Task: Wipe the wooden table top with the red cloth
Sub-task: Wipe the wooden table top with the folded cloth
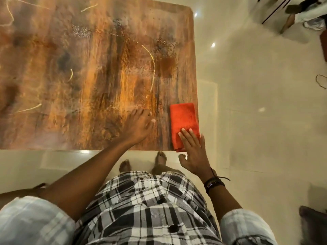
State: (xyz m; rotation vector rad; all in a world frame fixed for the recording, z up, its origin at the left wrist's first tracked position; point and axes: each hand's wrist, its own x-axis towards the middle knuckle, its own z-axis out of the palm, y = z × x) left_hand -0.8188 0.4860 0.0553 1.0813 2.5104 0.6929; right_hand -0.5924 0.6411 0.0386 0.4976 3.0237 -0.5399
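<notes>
The wiping looks barely begun: the folded cloth [183, 119] lies at the counter's [70, 76] 4 o'clock corner, pressed under the straight fingers of the open right hand [193, 152]. The left hand [138, 126], also open, rests flat at the cloth's 9 o'clock. Specks [164, 48] and pale strands [152, 64] litter the wood toward 12. The counter's left side is cut off, and blur hides what the debris is.

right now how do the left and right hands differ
The left hand rests on the bare wooden table top; the right hand lays straight fingers on the red cloth. The right wrist wears dark bands; the left wrist is bare. Both are open, gripping nothing.
</notes>
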